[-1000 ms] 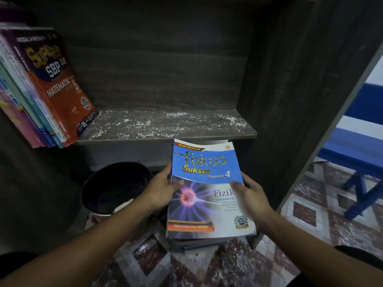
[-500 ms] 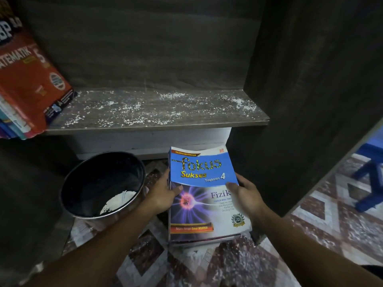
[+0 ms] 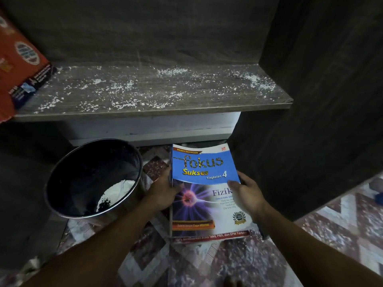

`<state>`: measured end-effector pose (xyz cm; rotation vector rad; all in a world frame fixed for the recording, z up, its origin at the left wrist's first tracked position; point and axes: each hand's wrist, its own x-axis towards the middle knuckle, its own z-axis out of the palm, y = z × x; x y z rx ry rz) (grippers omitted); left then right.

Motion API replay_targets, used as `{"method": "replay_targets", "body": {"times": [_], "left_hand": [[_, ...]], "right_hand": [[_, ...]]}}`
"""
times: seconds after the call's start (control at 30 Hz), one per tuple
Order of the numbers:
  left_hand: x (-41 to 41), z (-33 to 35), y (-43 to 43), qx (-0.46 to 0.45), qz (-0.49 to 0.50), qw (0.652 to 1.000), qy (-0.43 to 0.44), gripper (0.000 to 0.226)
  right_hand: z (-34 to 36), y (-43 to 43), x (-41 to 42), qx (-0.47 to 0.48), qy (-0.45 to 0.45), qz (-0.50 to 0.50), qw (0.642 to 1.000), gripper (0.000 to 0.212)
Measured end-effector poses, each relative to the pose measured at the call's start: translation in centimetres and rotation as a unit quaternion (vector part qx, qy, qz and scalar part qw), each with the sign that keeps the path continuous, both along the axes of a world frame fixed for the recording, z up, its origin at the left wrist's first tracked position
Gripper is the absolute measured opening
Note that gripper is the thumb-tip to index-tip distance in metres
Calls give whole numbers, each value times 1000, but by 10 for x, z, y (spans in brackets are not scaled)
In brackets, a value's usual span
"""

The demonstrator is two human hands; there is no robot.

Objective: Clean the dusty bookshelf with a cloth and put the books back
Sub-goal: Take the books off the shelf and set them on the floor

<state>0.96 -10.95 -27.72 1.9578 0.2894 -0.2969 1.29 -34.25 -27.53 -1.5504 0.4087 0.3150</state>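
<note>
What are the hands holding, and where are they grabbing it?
The Fokus Sukses Fizik book: the left hand grips its left edge, the right hand its right edge, thumbs on the cover.

Dim; brightest on book (image 3: 204,168) cover & shelf board (image 3: 155,90); sides in deep shadow; edges bent, soft.

Dark matt wood-grain shelf board (image 3: 153,90) speckled with white powdery dust, glossy paper cover on the blue book (image 3: 204,183) at lower centre, shiny metal-rimmed bucket (image 3: 93,177) at left, smooth patterned floor tiles (image 3: 342,224), glossy red book cover (image 3: 18,65) at upper left
</note>
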Motion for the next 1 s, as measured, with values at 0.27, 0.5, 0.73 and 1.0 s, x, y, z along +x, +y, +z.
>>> {"method": "replay_targets", "body": {"times": [0.27,0.5,0.73,1.0], "left_hand": [[-4,11,-10,107,50,993,17,47],[-7,20,-2,187,53,981,28,30],[-13,24,-5,202,59,977,28,25],[-22,40,-8,229,15,973,30,35]], "right_hand": [[7,0,1,-99,28,25,994,27],[17,0,6,-282,39,76,956,37],[27,5,0,-370,40,98,923,37],[46,4,-14,-371,36,131,919,46]]}}
